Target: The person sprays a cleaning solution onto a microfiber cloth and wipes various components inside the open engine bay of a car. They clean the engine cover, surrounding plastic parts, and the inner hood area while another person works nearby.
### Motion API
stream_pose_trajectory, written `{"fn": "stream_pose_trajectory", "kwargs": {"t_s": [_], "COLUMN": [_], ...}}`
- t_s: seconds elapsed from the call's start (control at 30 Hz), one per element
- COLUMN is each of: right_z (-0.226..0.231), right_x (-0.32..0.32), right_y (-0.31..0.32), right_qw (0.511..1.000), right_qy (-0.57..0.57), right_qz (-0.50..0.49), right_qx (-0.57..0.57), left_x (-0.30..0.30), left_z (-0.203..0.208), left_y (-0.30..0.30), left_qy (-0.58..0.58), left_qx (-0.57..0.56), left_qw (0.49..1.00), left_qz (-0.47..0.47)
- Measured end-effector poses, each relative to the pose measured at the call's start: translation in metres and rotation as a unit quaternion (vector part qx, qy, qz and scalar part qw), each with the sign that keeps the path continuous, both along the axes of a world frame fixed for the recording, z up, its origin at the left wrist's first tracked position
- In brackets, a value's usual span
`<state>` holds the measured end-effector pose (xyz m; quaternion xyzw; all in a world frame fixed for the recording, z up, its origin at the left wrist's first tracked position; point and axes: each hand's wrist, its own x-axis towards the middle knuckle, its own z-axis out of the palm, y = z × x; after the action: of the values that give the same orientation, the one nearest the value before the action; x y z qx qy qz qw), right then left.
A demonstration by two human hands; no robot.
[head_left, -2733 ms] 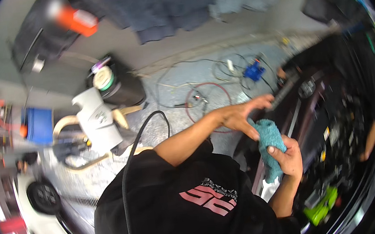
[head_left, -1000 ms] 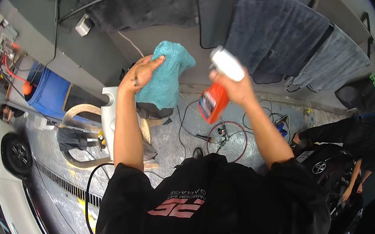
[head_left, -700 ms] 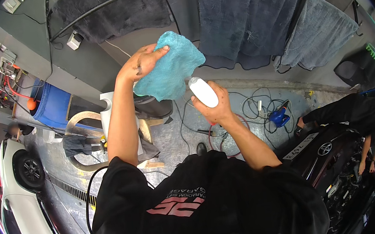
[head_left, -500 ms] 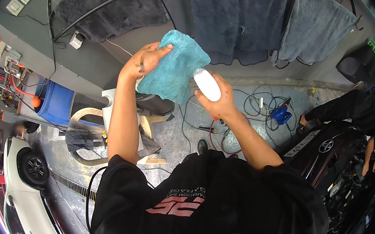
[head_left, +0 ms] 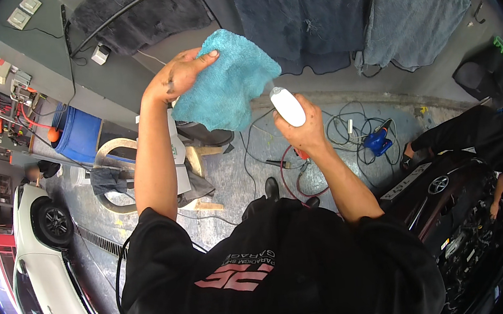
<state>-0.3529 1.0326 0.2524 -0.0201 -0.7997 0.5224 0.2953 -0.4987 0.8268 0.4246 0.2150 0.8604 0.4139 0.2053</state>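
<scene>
My left hand (head_left: 175,77) grips a turquoise microfibre cloth (head_left: 228,85) by its upper left edge, thumb on top. The cloth hangs spread out and creased, with its far side hidden. In my right hand (head_left: 304,125) is a spray bottle (head_left: 288,107), of which mainly the smooth white, oval top shows. Its nozzle points at the right edge of the cloth, a small gap apart, and a faint mist hangs between them. The fingers under the bottle are mostly hidden.
Dark grey towels (head_left: 300,12) hang on the wall ahead. Hoses, cables and a blue tool (head_left: 377,139) lie on the floor. A dark car (head_left: 436,198) with its engine bay open stands right, a co-worker's hands (head_left: 501,210) over it. At left are a white car (head_left: 50,267) and blue bin (head_left: 80,136).
Both hands have shifted slightly: the cloth moved a little left and up, the spray bottle a little right. A faint mist now shows at the nozzle.
</scene>
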Motion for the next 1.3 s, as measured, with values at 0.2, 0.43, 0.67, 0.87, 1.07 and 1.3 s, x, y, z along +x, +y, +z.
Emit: {"fn": "stream_pose_trajectory", "kwargs": {"t_s": [0.2,0.43,0.67,0.87,1.07,1.3], "right_z": [-0.003,-0.013,-0.004,0.016,0.042,0.023], "right_x": [0.018,0.042,0.042,0.040,0.033,0.046], "right_y": [0.006,0.005,-0.010,-0.014,-0.023,-0.017], "right_qw": [1.000,0.996,0.995,0.993,0.985,0.989], "right_qy": [0.022,-0.033,0.045,0.005,0.131,0.057], "right_qz": [0.014,0.077,0.075,0.107,0.108,0.129], "right_qx": [0.013,0.007,0.048,0.042,0.012,0.048], "left_x": [0.007,0.000,0.003,0.001,0.009,0.016], "left_z": [0.001,-0.006,0.002,-0.008,-0.016,-0.017], "left_y": [0.007,0.010,0.022,0.029,0.038,0.035], "left_qy": [0.023,0.014,-0.027,-0.026,-0.066,-0.062], "left_qx": [0.013,0.074,0.114,0.083,0.093,0.103], "left_qw": [1.000,0.997,0.993,0.996,0.993,0.993], "left_qz": [-0.002,0.016,0.008,0.004,0.019,0.008]}}
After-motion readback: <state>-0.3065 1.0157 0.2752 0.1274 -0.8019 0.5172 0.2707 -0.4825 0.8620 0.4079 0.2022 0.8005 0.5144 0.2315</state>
